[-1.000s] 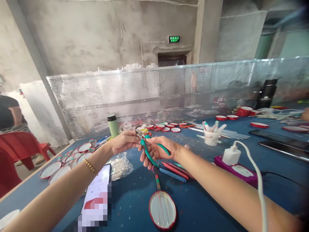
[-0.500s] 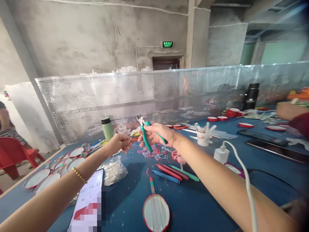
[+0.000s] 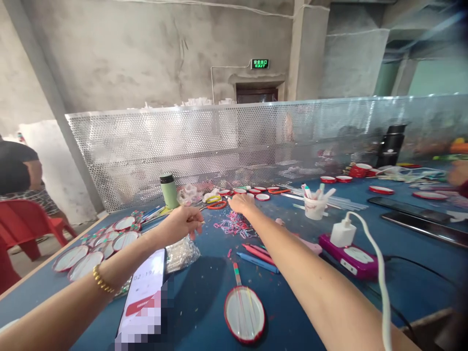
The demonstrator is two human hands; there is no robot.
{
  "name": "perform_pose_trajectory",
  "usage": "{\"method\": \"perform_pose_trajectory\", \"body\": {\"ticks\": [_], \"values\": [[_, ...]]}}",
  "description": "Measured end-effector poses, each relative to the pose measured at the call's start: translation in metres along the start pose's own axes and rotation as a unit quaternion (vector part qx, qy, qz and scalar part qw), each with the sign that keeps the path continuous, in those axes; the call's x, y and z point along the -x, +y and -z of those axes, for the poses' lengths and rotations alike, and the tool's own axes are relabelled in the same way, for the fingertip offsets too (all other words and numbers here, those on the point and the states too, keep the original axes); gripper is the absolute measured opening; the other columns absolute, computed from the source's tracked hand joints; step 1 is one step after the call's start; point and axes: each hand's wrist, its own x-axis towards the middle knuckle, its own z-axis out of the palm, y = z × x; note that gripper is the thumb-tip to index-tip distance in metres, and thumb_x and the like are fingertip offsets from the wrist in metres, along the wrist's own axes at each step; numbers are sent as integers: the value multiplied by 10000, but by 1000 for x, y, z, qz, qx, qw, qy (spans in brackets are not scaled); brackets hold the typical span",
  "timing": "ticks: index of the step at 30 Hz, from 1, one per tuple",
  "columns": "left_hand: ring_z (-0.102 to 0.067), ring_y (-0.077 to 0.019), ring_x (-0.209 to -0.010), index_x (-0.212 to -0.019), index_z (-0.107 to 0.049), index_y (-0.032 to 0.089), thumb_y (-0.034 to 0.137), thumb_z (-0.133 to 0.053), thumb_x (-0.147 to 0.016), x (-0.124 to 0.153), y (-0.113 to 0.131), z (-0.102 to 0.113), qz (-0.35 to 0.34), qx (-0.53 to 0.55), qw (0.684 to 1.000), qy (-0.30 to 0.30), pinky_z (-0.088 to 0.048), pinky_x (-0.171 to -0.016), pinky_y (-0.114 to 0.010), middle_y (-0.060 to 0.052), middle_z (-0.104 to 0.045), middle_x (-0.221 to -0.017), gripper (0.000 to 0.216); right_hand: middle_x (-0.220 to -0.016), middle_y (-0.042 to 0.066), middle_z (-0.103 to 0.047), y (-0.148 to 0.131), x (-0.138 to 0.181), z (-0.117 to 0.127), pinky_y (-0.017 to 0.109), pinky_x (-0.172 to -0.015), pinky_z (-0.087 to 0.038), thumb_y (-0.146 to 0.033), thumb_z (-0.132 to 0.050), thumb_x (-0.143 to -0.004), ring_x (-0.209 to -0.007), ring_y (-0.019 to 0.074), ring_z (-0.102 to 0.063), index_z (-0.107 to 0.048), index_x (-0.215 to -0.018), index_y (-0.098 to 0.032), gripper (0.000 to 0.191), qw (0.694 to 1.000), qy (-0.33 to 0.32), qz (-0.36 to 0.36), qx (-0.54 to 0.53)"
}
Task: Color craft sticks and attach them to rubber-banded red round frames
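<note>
My left hand [image 3: 185, 224] hovers over a clear plastic bag [image 3: 183, 256], its fingers pinched around something tiny and pale. My right hand [image 3: 242, 202] reaches to the far side of a pile of small pink, red and blue loops [image 3: 234, 225]. Its fingers are mostly hidden from me, and the green-handled cutting pliers are out of sight. Orange-handled scissors [image 3: 216, 205] lie just left of that hand. Close to me rests a round white piece with a red rim [image 3: 244, 314], with clear strips across it and a striped stick at its top. Red and blue pens [image 3: 258, 262] lie beyond it.
Several similar round pieces [image 3: 86, 265] lie at left, near a phone [image 3: 144, 292] and a green bottle [image 3: 168, 191]. A white cup of pens [image 3: 314, 207] and a purple power strip [image 3: 347, 256] with a cable stand at right. A perforated metal screen [image 3: 175, 151] borders the table.
My right hand has moved forward, past the loops; the pliers it held no longer show. My left hand stays pinched, little moved. The view has shifted slightly.
</note>
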Motion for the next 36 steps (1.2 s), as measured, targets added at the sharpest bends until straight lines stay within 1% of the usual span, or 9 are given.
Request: {"method": "perform_pose_trajectory", "body": {"ticks": [4,8,14,17,20,24,29,33,36], "values": [[-661,-131,-534,-792,-597,192,198,-562,-784,12,-5,-3,-8,-7,1000,-5,-404,-492,-213,-7,-742,-720,37,-1300,112,-607,7,-19,-13,461,-920,-549,-342,-633,-969,-1102,250,-637,-592,-1283,-158,367,996,36,-37,66],[-663,-135,-543,-796,-632,200,186,-561,-796,20,-2,-7,-17,-18,1000,-3,-425,-525,-221,-1,-746,-717,73,-1293,106,-612,12,-26,-22,461,-915,-553,-334,-636,-968,-1096,247,-641,-595,-1277,-163,356,994,22,-49,98],[-648,-147,-544,-806,-664,179,171,-539,-807,17,11,-9,-38,-53,998,26,-446,-588,-264,-21,-730,-730,126,-1303,113,-610,-10,-15,-3,475,-949,-529,-350,-634,-966,-1124,255,-629,-606,-1263,-155,356,995,65,22,75],[-585,-137,-534,-792,-681,166,159,-572,-797,11,17,-10,-40,-76,994,73,-404,-576,-265,-3,-660,-628,109,-1179,147,-693,-38,8,18,399,-934,-497,-307,-551,-996,-1083,257,-652,-692,-1135,-107,281,989,96,110,23],[-492,-115,-546,-742,-668,163,133,-594,-792,10,24,-13,-74,-106,982,139,-360,-574,-257,21,-573,-572,94,-1108,143,-738,-55,48,34,328,-876,-457,-224,-418,-1012,-1037,247,-662,-734,-1072,-133,334,972,128,194,-24],[-474,-114,-614,-734,-641,166,124,-612,-813,23,38,-25,-136,-116,969,170,-372,-607,-254,6,-582,-673,94,-959,98,-756,-42,105,42,320,-790,-439,-203,-472,-960,-900,234,-662,-737,-928,-174,269,948,172,252,-85],[-559,-143,-731,-787,-662,191,136,-601,-882,48,47,-52,-177,-96,969,144,-429,-641,-258,-26,-623,-810,125,-801,48,-742,-6,142,31,266,-573,-448,-188,-537,-917,-606,152,-624,-729,-891,-187,194,917,98,272,-275],[-574,-135,-723,-842,-665,206,124,-569,-916,53,38,-66,-192,-86,966,148,-444,-639,-253,-17,-635,-823,146,-825,34,-718,8,149,11,212,-341,-396,-270,-518,-932,-390,82,-555,-690,-954,-180,196,872,-63,207,-439],[-564,-127,-688,-840,-660,207,119,-596,-904,51,28,-68,-167,-97,968,158,-437,-620,-248,1,-626,-784,126,-781,18,-701,13,151,0,176,-280,-364,-291,-534,-921,-342,57,-523,-662,-897,-170,178,845,-129,156,-495]]}}
